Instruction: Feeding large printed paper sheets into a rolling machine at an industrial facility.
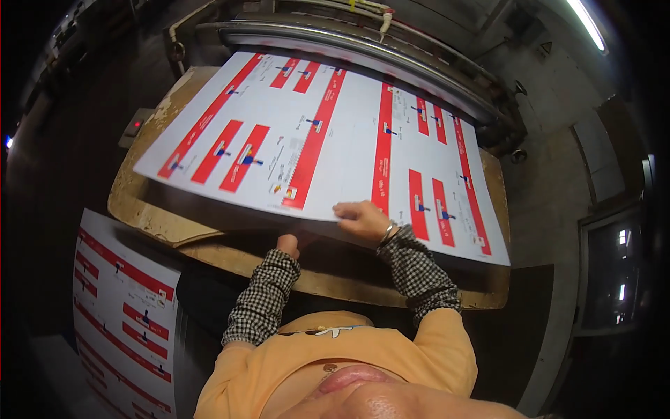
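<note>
A large white printed sheet (349,153) with red bands and small blue marks slopes from the machine's rollers toward me. Its near edge stands off the worn wooden board (150,216), with a dark gap beneath. My right hand (364,221) is closed on the near edge, a little right of its middle, fingers curled over the top face. Lower and to the left, my left hand (288,244) is close to the same edge. Its fingers are smeared and partly hidden, so whether it touches the sheet is unclear.
A long metal roller (349,43) spans the machine at the far side, with pipes above it. Similar printed sheets (125,307) stand low on the left. A small box with a red light (137,124) sits left of the board. A window (618,279) is at right.
</note>
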Motion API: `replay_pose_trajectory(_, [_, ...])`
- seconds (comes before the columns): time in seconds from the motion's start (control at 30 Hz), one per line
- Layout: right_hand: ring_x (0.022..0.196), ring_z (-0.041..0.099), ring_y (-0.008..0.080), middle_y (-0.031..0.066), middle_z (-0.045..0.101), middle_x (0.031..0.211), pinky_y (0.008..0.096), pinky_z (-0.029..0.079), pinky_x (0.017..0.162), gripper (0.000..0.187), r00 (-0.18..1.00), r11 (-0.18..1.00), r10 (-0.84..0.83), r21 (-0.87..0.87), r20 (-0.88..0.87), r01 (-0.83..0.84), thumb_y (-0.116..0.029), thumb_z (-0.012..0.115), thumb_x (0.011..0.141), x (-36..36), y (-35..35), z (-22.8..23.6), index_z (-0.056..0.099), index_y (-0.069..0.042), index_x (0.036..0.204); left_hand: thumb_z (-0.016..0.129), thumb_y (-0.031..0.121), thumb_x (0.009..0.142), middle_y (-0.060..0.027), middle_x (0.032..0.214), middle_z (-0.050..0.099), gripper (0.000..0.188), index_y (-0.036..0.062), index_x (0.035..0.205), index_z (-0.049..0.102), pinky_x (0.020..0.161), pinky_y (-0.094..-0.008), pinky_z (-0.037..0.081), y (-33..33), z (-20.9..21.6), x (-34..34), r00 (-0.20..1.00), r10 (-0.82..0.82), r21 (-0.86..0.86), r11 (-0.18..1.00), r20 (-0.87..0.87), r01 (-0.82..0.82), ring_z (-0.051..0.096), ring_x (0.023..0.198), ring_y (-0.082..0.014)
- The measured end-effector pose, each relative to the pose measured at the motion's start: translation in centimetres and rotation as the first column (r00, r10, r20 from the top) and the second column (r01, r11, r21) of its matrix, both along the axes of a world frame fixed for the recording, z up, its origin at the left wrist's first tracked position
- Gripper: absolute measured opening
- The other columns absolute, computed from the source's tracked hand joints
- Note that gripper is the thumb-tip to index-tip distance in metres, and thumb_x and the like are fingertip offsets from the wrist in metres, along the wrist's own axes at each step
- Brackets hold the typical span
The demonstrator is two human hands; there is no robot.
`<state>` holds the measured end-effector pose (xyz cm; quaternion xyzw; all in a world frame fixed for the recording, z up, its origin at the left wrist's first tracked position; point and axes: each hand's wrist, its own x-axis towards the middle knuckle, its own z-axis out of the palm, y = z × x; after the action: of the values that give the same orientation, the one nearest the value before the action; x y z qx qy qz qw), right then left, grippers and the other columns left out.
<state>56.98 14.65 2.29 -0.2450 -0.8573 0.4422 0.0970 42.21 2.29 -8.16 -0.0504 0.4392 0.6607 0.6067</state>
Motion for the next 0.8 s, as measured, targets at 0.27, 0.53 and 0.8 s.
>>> replay_pose_trajectory(0.27, [0.105, 0.051, 0.0258, 0.0178, 0.053, 0.113, 0.0299, 0.040, 0.090, 0.033, 0.990, 0.993, 0.045, -0.118, 0.137, -0.029, -0.013, 0.064, 0.067, -0.1, 0.8, -4.4, 0.059, 0.002, 0.096, 0.039, 0.014, 0.084, -0.0174, 0.106, 0.051, 0.035, -0.0075, 0.111, 0.040, 0.077, -0.0426, 0.048, -0.5, -2.1, -0.7, 0.999, 0.005, 0.103, 0.995, -0.035, -0.001, 0.055, 0.093, -0.0311])
replay_pose_trajectory(0.53, [0.122, 0.026, 0.0369, 0.0219, 0.036, 0.127, 0.0413, 0.025, 0.100, 0.050, 0.961, 0.948, -0.220, 0.270, 0.169, 0.169, -0.022, 0.063, 0.066, -4.5, 2.1, -6.0, 0.050, -0.004, 0.111, 0.052, 0.027, 0.084, -0.0105, 0.100, 0.055, 0.035, -0.0008, 0.105, 0.047, 0.069, -0.0350, 0.049, -0.1, -1.2, -1.3, 0.996, -0.055, 0.062, 0.996, -0.074, 0.060, 0.058, 0.084, -0.0224])
replay_pose_trajectory(0.8, [0.112, 0.041, 0.0360, 0.0213, 0.046, 0.117, 0.0422, 0.035, 0.091, 0.049, 0.918, 0.908, 0.054, 0.362, 0.393, -0.209, -0.023, 0.059, 0.064, -2.7, -0.2, -2.9, 0.052, -0.004, 0.108, 0.055, 0.007, 0.077, -0.0104, 0.100, 0.057, 0.030, 0.0002, 0.105, 0.049, 0.078, -0.0376, 0.047, -0.7, -1.1, -1.4, 0.990, -0.144, 0.244, 0.960, 0.004, 0.139, 0.057, 0.092, -0.0242])
